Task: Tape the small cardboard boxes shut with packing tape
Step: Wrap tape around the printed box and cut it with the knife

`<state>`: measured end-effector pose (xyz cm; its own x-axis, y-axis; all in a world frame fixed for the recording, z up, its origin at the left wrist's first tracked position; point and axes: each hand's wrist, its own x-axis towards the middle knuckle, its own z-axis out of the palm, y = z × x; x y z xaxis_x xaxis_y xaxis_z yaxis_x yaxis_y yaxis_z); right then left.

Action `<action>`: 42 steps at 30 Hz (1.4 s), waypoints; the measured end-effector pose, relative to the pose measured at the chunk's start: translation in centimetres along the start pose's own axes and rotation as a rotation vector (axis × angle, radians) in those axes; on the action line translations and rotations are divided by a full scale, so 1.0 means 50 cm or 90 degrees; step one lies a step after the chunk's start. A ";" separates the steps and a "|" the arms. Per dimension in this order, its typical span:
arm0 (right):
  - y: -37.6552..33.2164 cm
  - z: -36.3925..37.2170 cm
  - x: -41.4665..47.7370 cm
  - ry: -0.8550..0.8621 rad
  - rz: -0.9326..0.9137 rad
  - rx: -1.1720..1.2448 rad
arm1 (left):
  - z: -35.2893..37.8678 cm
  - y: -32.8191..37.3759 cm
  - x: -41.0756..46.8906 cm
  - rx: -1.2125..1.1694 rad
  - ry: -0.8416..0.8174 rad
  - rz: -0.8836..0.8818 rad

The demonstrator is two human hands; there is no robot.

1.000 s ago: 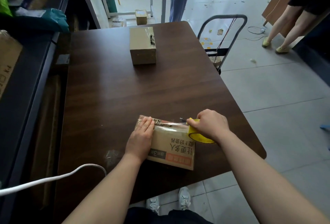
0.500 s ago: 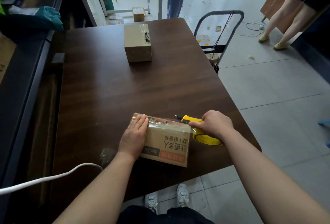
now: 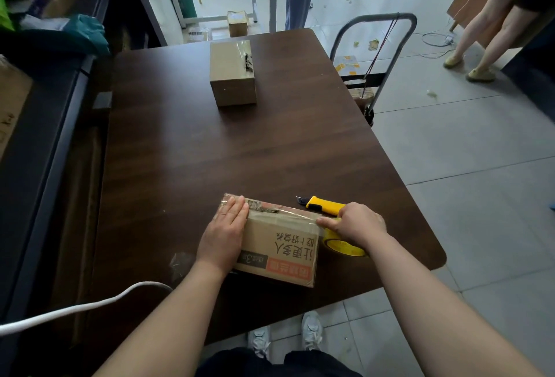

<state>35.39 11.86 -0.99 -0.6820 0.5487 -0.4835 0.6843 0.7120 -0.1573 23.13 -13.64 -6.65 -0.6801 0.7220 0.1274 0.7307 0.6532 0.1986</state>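
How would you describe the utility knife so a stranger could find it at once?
Start at the dark wooden table. Near its right edge, just beyond the right hand gripping the yellow tape roll, lies the utility knife. It alone is a slim yellow bar with a black tip.

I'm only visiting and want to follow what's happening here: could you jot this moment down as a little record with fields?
Near box: by the table's near edge, clear tape across its top
Left hand: flat, pressing the box's left end
Right hand: grips the yellow tape roll at the box's right end
Utility knife: yellow, just beyond that hand; whether held, unclear
Far box: at the far end, already taped
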 end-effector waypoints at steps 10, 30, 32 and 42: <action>-0.001 0.026 0.007 -0.067 0.008 0.143 | -0.030 0.087 0.022 -0.022 -0.189 -0.079; -0.081 0.061 0.001 -0.087 0.008 0.255 | -0.034 0.092 0.051 0.017 -0.223 -0.266; -0.086 0.065 0.001 -0.079 -0.015 0.282 | -0.028 0.072 0.054 0.025 -0.237 -0.256; -0.064 0.101 -0.002 -0.054 -0.108 0.513 | -0.021 0.017 0.094 0.050 -0.235 -0.244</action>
<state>34.59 7.30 -4.80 -0.7932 0.4040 -0.4556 0.5708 0.2327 -0.7875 20.49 -9.92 -4.87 -0.8424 0.4519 -0.2935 0.4466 0.8903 0.0889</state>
